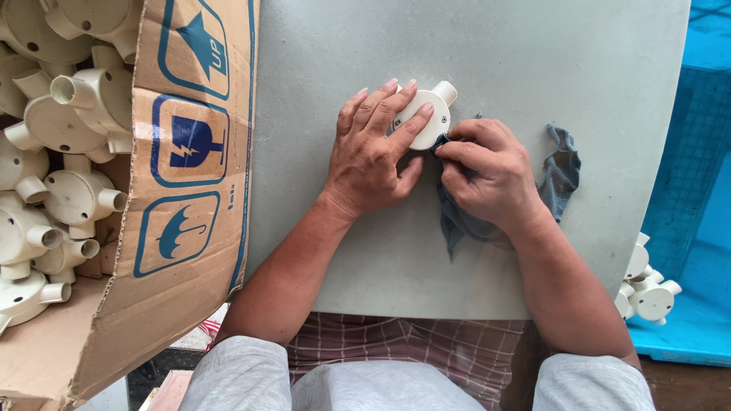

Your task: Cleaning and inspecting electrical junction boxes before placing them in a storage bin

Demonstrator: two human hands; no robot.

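Observation:
A cream round plastic junction box (426,114) with a short pipe stub lies on the grey table (533,61). My left hand (373,148) presses down on it, fingers spread over its lid. My right hand (487,175) pinches a dark blue-grey cloth (560,171) against the box's lower right edge. The cloth trails out under and behind that hand.
A large cardboard box (183,152) at the left holds several more cream junction boxes (53,137). At the right stands a blue plastic crate (700,152) with a few junction boxes (647,289) in it. The table's near edge runs just above my lap.

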